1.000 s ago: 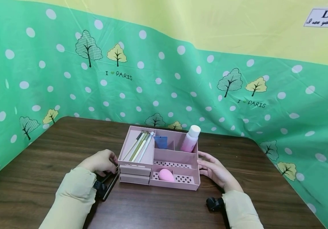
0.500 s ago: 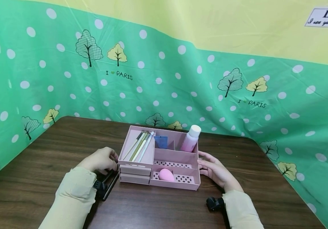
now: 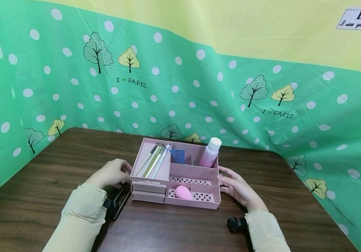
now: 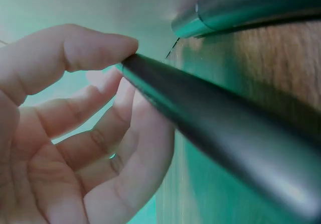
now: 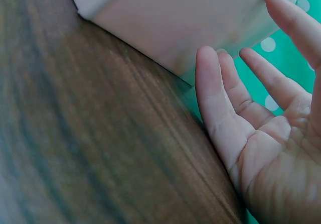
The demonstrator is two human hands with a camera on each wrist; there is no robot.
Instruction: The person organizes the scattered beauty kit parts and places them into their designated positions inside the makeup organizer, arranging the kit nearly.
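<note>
Beside the left wall of a pink desk organizer [image 3: 190, 178], my left hand [image 3: 111, 172] pinches the end of a dark pen-like stick [image 4: 210, 123] with thumb and fingertips. A second dark stick [image 4: 251, 8] lies on the table next to it; both show partly in the head view. My right hand [image 3: 238, 187] rests its straight fingers at the organizer's right wall. In the right wrist view several fingers stand apart from the wall, and one reaches its upper edge.
Inside the organizer are several pens [image 3: 155, 161], a blue card [image 3: 178, 156], a white-capped pink bottle [image 3: 210, 153] and a pink makeup sponge [image 3: 183, 192]. Two closed drawers [image 3: 148, 191] face front. A green curtain [image 3: 167, 87] hangs behind the brown table [image 3: 174, 231].
My left hand has risen slightly and moved a little away along the organizer's left side, showing more of the dark sticks. The right hand and the organizer stay put.
</note>
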